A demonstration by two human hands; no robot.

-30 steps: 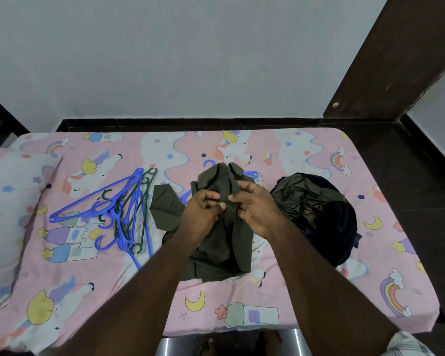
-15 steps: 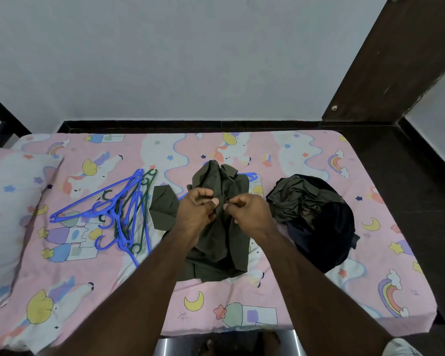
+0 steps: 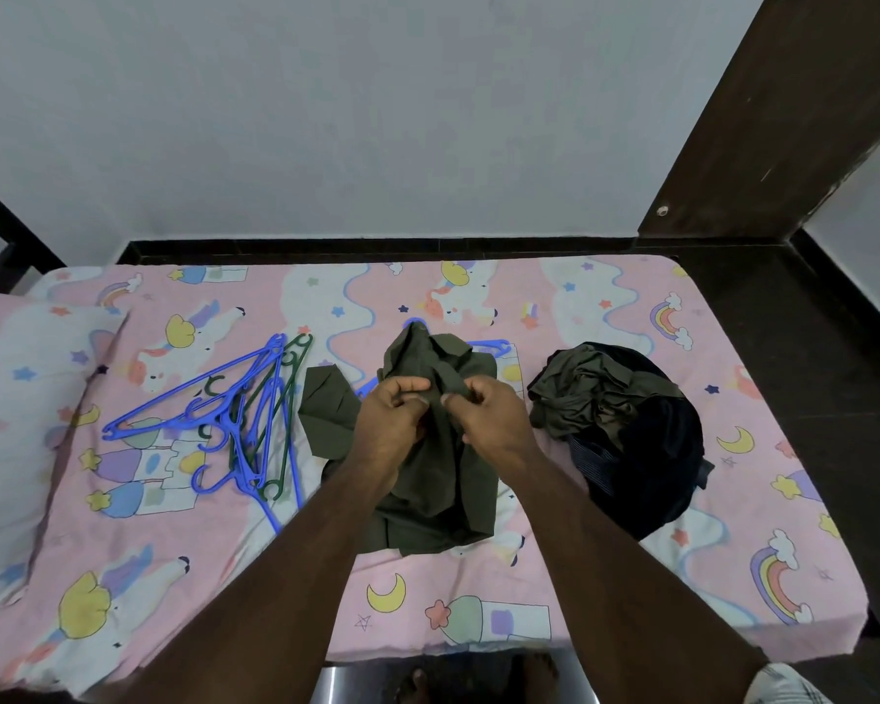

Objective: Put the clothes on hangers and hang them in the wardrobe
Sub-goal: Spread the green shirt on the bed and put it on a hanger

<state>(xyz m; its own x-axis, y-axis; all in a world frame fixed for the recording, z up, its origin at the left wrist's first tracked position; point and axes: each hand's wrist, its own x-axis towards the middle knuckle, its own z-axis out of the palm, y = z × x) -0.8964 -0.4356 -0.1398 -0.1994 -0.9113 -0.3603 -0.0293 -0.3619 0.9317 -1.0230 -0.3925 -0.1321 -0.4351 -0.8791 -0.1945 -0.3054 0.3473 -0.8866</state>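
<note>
Both hands (image 3: 392, 419) (image 3: 494, 424) pinch olive shirt (image 3: 443, 475) — collar pointing away, lengthwise.

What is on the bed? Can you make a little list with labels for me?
bed: pink sheet with unicorns and rainbows
middle: olive green shirt, a blue hanger under it
left hand: pinches the shirt front
right hand: pinches the shirt front
left side: pile of blue and green hangers, pillow
right side: heap of dark clothes

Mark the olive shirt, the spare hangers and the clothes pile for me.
olive shirt (image 3: 443, 480), head view, on its front panel below the hands.
spare hangers (image 3: 247, 424), head view, on the blue tangle's middle.
clothes pile (image 3: 631, 449), head view, on its dark centre.
</note>
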